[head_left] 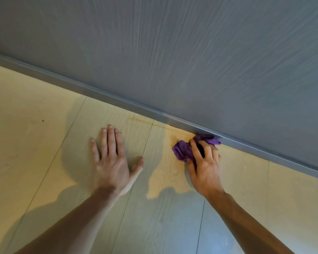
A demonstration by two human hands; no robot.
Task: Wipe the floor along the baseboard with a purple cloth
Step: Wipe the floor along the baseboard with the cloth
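Head view, purple cloth under right hand (bunched), touching baseboard

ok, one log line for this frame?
right hand: purple cloth pressed at baseboard | left hand: flat on floor

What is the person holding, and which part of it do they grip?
The right hand bunches the purple cloth under its fingers, gripping its crumpled middle. The left hand holds nothing, flat on the floor.
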